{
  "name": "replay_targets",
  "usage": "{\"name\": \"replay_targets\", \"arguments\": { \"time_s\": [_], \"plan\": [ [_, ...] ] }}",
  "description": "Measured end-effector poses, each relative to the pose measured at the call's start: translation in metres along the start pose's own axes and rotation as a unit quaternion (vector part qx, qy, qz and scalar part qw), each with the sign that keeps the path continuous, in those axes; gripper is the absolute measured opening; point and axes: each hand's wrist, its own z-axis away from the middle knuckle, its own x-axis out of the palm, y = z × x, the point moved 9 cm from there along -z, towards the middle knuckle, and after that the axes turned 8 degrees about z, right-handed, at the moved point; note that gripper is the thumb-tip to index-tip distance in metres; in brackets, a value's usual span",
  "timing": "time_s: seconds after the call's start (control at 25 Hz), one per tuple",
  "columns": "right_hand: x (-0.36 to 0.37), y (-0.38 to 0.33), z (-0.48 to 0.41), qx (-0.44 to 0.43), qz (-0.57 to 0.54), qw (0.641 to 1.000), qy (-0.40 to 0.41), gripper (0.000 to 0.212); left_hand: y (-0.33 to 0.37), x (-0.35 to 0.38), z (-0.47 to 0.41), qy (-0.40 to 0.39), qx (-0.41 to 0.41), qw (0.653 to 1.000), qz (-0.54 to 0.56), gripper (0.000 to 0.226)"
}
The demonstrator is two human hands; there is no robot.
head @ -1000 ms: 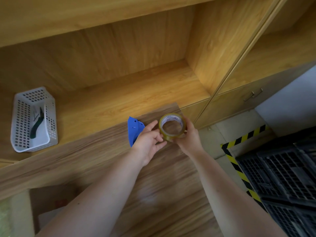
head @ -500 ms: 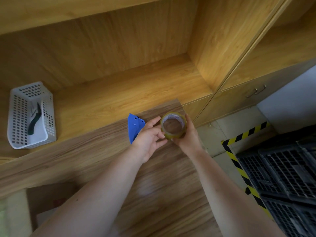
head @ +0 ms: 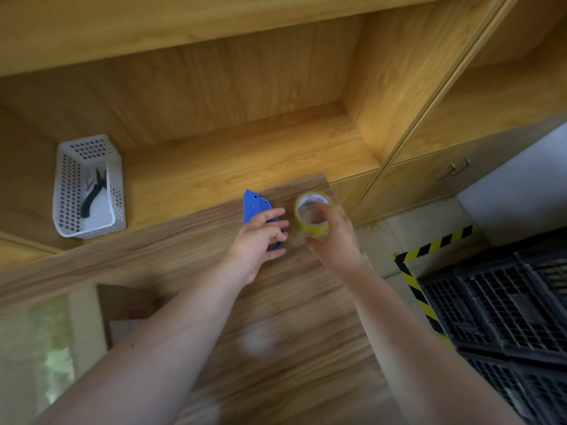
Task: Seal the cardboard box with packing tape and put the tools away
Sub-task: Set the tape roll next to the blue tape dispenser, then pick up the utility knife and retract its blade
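Note:
My right hand (head: 334, 240) grips a roll of yellowish clear packing tape (head: 311, 214) just above the far end of a brown wood-grain tabletop (head: 276, 317). My left hand (head: 260, 240) hovers beside it with its fingers spread, holding nothing, over a blue box cutter (head: 254, 207) that lies on the tabletop. The cutter's near end is hidden under my fingers. A cardboard box (head: 129, 314) shows dimly below the table edge at lower left.
A white perforated plastic basket (head: 89, 187) holding a dark-handled tool (head: 92, 194) stands on the light wooden shelf (head: 245, 154) at the left. Cabinet drawers with metal handles (head: 454, 170) are to the right. Black plastic crates (head: 506, 317) and yellow-black floor tape (head: 414, 271) lie at lower right.
My left hand has let go of the tape roll and opened over the blue cutter. The right hand alone keeps the roll, which has tilted slightly.

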Motion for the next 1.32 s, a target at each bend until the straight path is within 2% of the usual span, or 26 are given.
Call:
{"name": "replay_targets", "arguments": {
  "time_s": [0.32, 0.8, 1.12, 1.32],
  "plan": [
    [0.002, -0.041, 0.051, -0.041, -0.051, 0.998, -0.017, 0.055, -0.002, -0.047, 0.055, 0.027, 0.033, 0.999, 0.008, 0.048],
    [0.049, -0.09, 0.143, -0.069, -0.043, 0.996, -0.018, 0.054, -0.039, -0.118, 0.127, 0.11, 0.034, 0.993, 0.04, 0.03],
    [0.085, -0.102, 0.2, -0.071, -0.04, 0.996, -0.028, 0.05, -0.073, -0.148, 0.177, 0.06, 0.028, 0.997, 0.03, 0.032],
    [0.115, -0.101, 0.233, -0.06, -0.021, 0.997, -0.043, 0.049, -0.099, -0.162, 0.211, -0.002, 0.033, 0.999, 0.024, 0.036]
  ]
}}
